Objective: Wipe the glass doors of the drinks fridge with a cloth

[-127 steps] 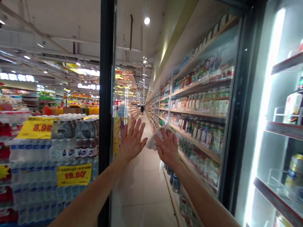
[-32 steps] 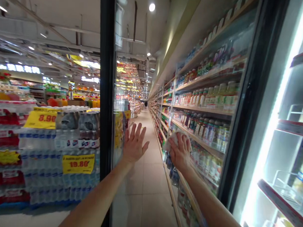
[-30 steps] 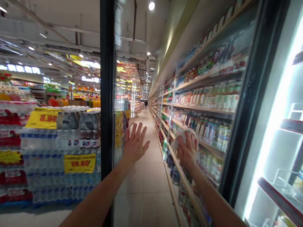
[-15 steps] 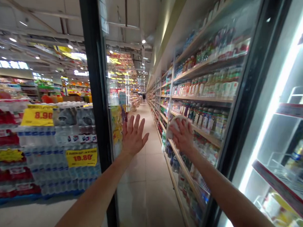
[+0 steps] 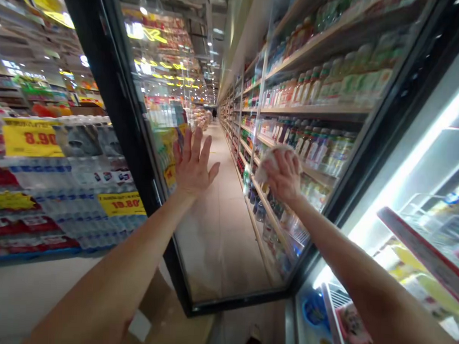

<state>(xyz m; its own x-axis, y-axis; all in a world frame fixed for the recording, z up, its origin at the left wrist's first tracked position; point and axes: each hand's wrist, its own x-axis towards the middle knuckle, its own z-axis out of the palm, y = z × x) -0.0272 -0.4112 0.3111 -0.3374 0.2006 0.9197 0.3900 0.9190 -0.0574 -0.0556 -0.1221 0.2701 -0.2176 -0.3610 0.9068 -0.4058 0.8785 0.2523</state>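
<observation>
A glass door with a black frame stands in front of me. My left hand lies flat against the glass on its left side, fingers spread, holding nothing. Over on the right part of the pane, my right hand presses a whitish cloth to the glass. The palm and part of the cloth are hidden behind the fingers, which look slightly blurred. Through the pane, bottles on wooden shelves and an aisle show behind both hands.
A lit refrigerated cabinet with wire racks is at the right. On the left stand stacked packs of bottled water with yellow price signs. A cardboard box sits low below the door. Far down the aisle is a person.
The view has tilted downward, bringing the door's bottom edge and the box into sight. My right hand's fingers have curled more over the cloth. My left hand remains flat on the glass.
</observation>
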